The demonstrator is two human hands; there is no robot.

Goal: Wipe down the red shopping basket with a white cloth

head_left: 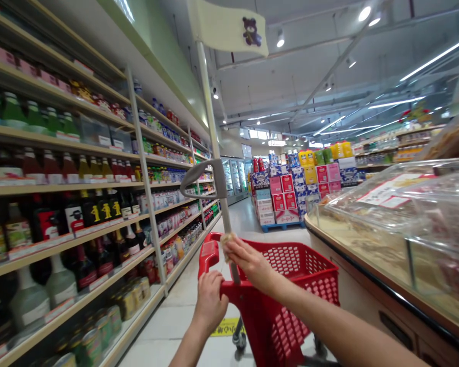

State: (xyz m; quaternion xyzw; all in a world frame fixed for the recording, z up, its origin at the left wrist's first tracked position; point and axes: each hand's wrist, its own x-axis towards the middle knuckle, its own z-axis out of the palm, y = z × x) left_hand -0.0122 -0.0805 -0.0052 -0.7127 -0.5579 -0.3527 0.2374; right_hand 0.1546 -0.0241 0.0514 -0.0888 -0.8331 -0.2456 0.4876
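A small red shopping cart [302, 250] with a perforated basket stands before me. My left hand [212, 298] is closed around its red handle near the near left corner. A pale pole [209, 102] rises from the cart, bearing a grey loop [222, 179] partway up and a cream flag [229, 25] with a bear picture on top. Low on that pole, my right hand [250, 260] presses a crumpled beige cloth [226, 244] against it, fingers bent over the cloth. Part of the cloth is hidden by the fingers.
Shelves of bottles and cans [80, 229] line the left side. On the right runs a display counter [367, 265] with clear lids. Stacked drink cartons [283, 193] stand on a blue pallet ahead. A yellow floor sign [225, 327] lies beneath the cart.
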